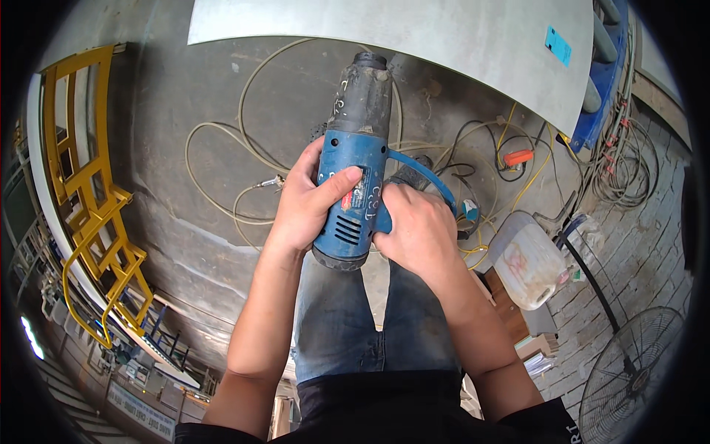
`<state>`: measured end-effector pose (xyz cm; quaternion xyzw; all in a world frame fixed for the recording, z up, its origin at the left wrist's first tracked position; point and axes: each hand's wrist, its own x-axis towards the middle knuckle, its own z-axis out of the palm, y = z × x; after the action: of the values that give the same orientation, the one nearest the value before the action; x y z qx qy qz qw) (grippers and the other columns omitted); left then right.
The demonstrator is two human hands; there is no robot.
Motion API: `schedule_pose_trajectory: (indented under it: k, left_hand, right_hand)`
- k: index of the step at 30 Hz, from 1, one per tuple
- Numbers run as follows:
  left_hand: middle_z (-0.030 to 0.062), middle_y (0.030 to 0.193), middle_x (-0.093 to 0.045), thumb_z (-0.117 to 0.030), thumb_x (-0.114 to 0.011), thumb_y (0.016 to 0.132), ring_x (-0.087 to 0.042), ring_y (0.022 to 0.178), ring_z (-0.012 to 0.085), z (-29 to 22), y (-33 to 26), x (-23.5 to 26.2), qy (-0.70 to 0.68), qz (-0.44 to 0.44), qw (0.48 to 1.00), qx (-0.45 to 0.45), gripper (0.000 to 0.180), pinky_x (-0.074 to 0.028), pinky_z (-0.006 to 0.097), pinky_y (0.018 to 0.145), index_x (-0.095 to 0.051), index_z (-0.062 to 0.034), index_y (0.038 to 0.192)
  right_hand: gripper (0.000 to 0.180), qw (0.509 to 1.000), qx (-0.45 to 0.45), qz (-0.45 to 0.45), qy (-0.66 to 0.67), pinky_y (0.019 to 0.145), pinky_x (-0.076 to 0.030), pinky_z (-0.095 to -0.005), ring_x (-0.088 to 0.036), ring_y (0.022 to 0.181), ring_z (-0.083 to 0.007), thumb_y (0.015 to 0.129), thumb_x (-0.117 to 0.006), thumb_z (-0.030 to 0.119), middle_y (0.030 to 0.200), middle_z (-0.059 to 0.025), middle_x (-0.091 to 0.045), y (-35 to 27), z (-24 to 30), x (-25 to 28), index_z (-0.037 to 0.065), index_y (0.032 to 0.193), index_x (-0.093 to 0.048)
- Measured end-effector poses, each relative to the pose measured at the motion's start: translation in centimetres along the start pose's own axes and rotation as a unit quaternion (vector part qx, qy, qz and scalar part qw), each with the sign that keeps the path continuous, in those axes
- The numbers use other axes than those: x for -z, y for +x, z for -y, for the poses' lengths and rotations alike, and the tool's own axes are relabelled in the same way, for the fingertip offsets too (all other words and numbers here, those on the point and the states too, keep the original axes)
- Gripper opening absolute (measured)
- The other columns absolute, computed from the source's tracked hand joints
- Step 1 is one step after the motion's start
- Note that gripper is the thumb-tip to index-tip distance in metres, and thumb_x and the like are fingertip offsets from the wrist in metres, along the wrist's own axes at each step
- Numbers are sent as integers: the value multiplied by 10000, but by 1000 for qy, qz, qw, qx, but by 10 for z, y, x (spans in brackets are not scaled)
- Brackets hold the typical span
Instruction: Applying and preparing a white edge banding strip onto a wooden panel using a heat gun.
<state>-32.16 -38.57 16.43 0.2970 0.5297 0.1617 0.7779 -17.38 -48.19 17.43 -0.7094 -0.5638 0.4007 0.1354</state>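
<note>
Both of my hands hold a blue and black pistol-grip power tool [355, 152] above the floor; its exact kind is not clear. The worn black nose points away from me, and the vented rear end is toward my legs. My left hand [314, 200] wraps the left side of the blue body, its thumb lying across the label on top. On the other side my right hand [420, 226] is closed around the handle, with its fingers mostly hidden. A curved blue strip [425, 172] arches from the body past that hand.
A pale hose [194, 159] loops over the grey floor. A large light panel [444, 37] spans the far side. To the right are cables [629, 166], an orange plastic piece [518, 157], a whitish jerrycan [526, 259] and a fan [632, 381]. A yellow metal frame [78, 166] stands left.
</note>
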Motion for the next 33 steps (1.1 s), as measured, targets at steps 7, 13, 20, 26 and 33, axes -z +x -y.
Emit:
schedule_pose_trajectory:
  k: [7, 13, 20, 26, 33]
  left_hand:
    - [121, 1117, -598, -209, -759, 802, -589, 982, 170, -5, 1, 19, -20, -9, 1000, -8, 657, -486, 303, 861, -441, 47, 1317]
    - [122, 1113, -600, -211, -758, 805, -590, 979, 168, -11, 1, 33, -22, -15, 1000, -12, 652, -486, 301, 858, -444, 51, 1312]
    - [117, 1097, -605, -213, -757, 806, -593, 968, 164, -19, 1, 48, -37, -21, 999, -20, 634, -488, 301, 852, -456, 54, 1295]
    - [114, 1090, -608, -211, -757, 805, -593, 964, 161, -25, 2, 61, -50, -28, 998, -26, 631, -489, 302, 848, -458, 53, 1293]
    - [121, 1105, -602, -203, -755, 803, -592, 971, 163, -31, 4, 80, -62, -41, 997, -31, 650, -490, 299, 850, -443, 60, 1309]
  right_hand:
    - [323, 1000, 14, -5, 1, 651, -497, -440, -620, 744, -349, 590, -720, 100, 784, -133, -606, 14, 15, -7, 30, 840, -527]
    - [318, 1000, 13, 10, -6, 645, -494, -437, -617, 740, -348, 590, -722, 106, 781, -132, -606, 24, 27, -12, 28, 832, -532]
    - [331, 999, 29, 22, -33, 666, -501, -412, -628, 731, -315, 601, -738, 132, 768, -120, -606, 37, 39, -16, 50, 853, -541]
    - [326, 998, 36, 27, -35, 673, -500, -416, -627, 738, -319, 602, -732, 128, 766, -120, -603, 48, 51, -20, 50, 852, -539]
    - [329, 998, 37, 37, -28, 671, -496, -433, -619, 745, -342, 616, -724, 136, 796, -126, -620, 62, 62, -29, 43, 888, -564]
